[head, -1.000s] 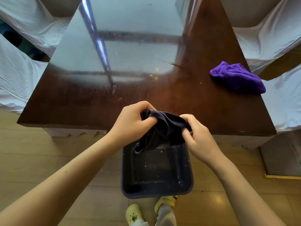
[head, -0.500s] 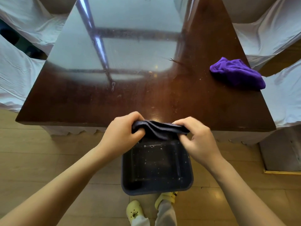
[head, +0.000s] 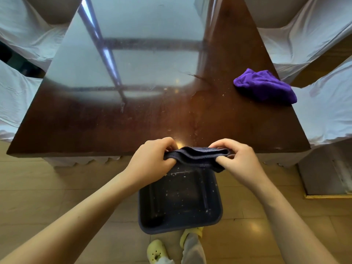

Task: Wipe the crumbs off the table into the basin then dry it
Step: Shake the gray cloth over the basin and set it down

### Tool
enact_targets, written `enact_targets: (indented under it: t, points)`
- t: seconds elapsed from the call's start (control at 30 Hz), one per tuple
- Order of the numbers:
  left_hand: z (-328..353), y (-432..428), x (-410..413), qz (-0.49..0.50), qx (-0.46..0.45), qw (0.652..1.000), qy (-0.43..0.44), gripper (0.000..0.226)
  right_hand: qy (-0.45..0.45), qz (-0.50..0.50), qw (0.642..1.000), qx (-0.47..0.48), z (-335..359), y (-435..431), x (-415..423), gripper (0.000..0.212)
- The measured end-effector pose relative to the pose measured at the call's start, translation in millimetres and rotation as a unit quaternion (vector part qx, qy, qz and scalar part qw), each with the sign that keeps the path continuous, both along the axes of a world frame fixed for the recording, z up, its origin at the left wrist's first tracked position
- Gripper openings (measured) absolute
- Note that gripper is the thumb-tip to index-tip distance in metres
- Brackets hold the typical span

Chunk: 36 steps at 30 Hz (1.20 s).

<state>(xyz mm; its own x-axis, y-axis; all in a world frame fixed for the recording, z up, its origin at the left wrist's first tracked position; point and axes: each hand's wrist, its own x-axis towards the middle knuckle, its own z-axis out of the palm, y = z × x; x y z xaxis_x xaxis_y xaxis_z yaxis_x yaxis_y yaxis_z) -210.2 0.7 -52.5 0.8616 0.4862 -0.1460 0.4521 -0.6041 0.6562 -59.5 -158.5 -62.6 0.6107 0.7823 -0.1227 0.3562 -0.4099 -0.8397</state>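
now | left hand [head: 152, 161] fingers | right hand [head: 241, 161] fingers | both pinching dark cloth [head: 196, 156]

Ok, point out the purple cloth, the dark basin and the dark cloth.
Crumpled purple cloth [head: 266, 86], head view, middle of the bundle.
Dark plastic basin [head: 219, 216], head view, right rim.
Folded dark cloth [head: 198, 155], head view, centre fold.

The left hand [head: 152, 159] and the right hand [head: 240, 161] held a cloth [head: 196, 156] stretched between them, over the near edge of the table [head: 95, 130]. Below the hands, on the floor [head: 47, 187], sat the basin [head: 181, 223] with crumbs [head: 179, 173] in it. Beyond the right hand, by the table's right edge, lay a second cloth [head: 266, 86]. Covered chairs [head: 17, 88] stood to either side.
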Motion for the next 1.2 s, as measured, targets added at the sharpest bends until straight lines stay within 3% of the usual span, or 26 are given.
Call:
enact_targets:
  t: [0.17, 0.33, 0.5, 0.63, 0.77, 0.87, 1.0, 1.2]
  points:
    - [42, -5, 57, -0.025, -0.052, 0.997, -0.053, 0.013, 0.005, -0.043, 0.999, 0.028, 48, -16, 55, 0.029]
    - [80, -20, 152, -0.049, -0.01, 0.993, -0.104, 0.014, -0.083, -0.106, 0.989, 0.056, 86, -30, 133, 0.031]
    - [66, -39, 233, -0.054, 0.045, 0.992, -0.106, 0.018, -0.154, -0.153, 0.976, 0.025, 69, -39, 200, 0.033]
    - [20, -63, 256, -0.103, 0.137, 0.983, -0.068, 0.015, -0.191, -0.127, 0.973, -0.032, 22, -53, 220, 0.034]
    - [-18, -81, 250, -0.205, 0.208, 0.956, -0.03, 0.016, -0.195, -0.033, 0.977, -0.081, -18, -77, 218, 0.042]
    - [-38, -87, 238, -0.246, 0.266, 0.932, 0.005, 0.035, -0.183, 0.034, 0.978, -0.095, -29, -93, 213, 0.04]
    - [-45, -88, 228, -0.229, 0.167, 0.959, 0.026, 0.05, -0.222, 0.058, 0.964, -0.132, -20, -92, 214, 0.035]
    - [-32, -41, 210, -0.126, 0.129, 0.982, -0.051, 0.049, -0.279, 0.001, 0.959, -0.056, -10, -23, 236, 0.038]
